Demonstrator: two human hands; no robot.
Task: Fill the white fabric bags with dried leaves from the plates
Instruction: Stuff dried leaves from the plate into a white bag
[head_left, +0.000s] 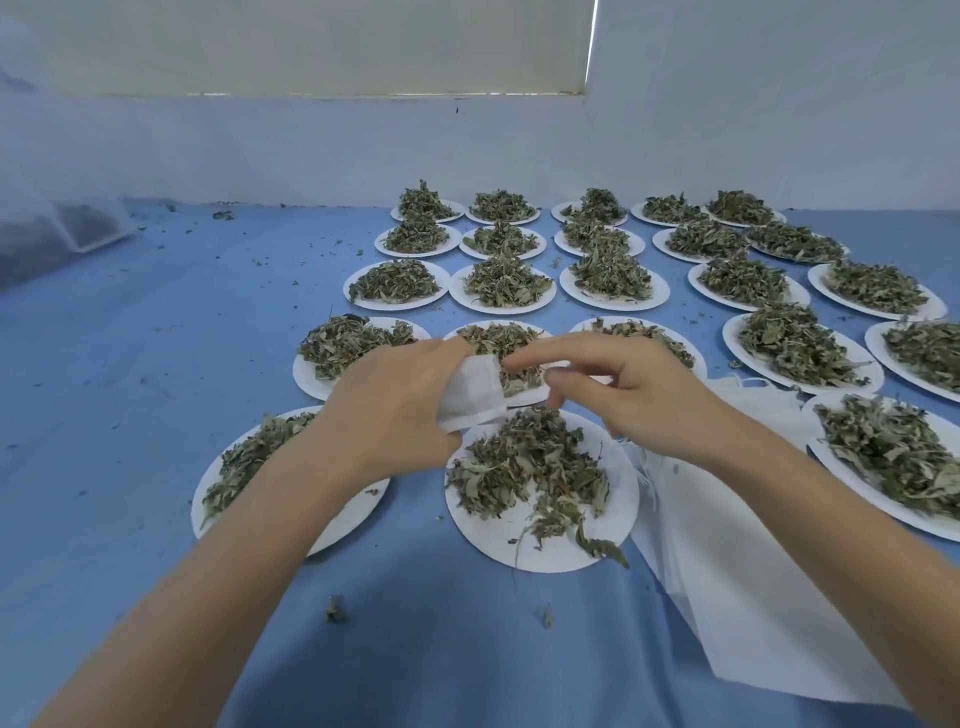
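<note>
We hold a small white fabric bag (475, 392) in our left hand (387, 410), fingers curled round it, just above the nearest round white paper plate (540, 543). That plate carries a loose, spread heap of dried green leaves (530, 462), with a few leaves trailing toward its near rim. Our right hand (639, 392) hovers just beside the bag's mouth with its fingertips (558, 375) drawn close together; whether they pinch any leaves we cannot tell.

To the left of the near plate sits another white paper plate (353, 512) of dried leaves, partly hidden under our left forearm. Many more white plates, each with its own mound of leaves, stand in rows across the blue-covered table (156, 389) toward the white wall (727, 130).

A stack of flat white fabric bags (737, 587) lies on the table under our right forearm, just beside the near plate. Leaf crumbs are scattered over the blue cover. At the far left stands a blurred translucent container (78, 228) with dark contents.
</note>
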